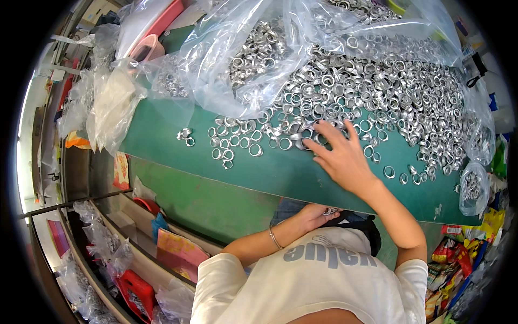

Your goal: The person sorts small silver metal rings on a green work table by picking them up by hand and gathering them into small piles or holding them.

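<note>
A large heap of silver metal rings (367,86) spreads over the green tabletop (259,175). My right hand (341,157) reaches over the near edge of the heap, fingers spread, its fingertips among the loose rings. Whether a fingertip touches a particular ring I cannot make out. Low by my lap, just off the table's front edge, my left hand (317,216) is curled around a few silver rings (329,211). A smaller group of rings (237,137) lies scattered to the left of the heap, with a little cluster (185,136) farther left.
Clear plastic bags (232,70) with more rings lie across the back of the table. A small bag of rings (474,189) rests at the right corner. At the far left are a pink basket (148,48) and crumpled bags (110,110). Drawers (137,232) stand below left.
</note>
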Action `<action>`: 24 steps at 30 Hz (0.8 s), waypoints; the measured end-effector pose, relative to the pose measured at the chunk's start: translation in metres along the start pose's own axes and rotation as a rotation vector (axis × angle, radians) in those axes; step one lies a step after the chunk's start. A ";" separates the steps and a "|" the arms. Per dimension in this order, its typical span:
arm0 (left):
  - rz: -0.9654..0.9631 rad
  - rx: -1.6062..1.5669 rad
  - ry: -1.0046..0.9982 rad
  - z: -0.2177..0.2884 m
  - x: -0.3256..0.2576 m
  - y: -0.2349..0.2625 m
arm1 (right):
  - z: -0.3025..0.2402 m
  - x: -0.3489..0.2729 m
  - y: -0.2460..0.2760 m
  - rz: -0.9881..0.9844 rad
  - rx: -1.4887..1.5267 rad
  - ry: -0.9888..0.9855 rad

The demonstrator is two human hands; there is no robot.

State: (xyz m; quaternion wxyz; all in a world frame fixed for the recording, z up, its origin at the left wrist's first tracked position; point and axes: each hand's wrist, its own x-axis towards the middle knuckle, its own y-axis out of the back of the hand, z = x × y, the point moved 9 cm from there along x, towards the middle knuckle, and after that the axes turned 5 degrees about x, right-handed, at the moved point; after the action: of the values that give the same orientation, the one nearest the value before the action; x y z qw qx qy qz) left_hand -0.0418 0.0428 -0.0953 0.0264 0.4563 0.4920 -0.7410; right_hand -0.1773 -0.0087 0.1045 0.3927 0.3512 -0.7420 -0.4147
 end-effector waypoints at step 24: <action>-0.047 0.001 -0.041 0.009 -0.003 -0.006 | 0.023 -0.035 0.018 -0.026 -0.097 -0.332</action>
State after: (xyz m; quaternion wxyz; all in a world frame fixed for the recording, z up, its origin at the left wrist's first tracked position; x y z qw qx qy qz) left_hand -0.0492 0.0375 -0.0882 0.0187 0.4295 0.5015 -0.7508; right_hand -0.1850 0.0364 0.1024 0.2759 0.2683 -0.7711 -0.5073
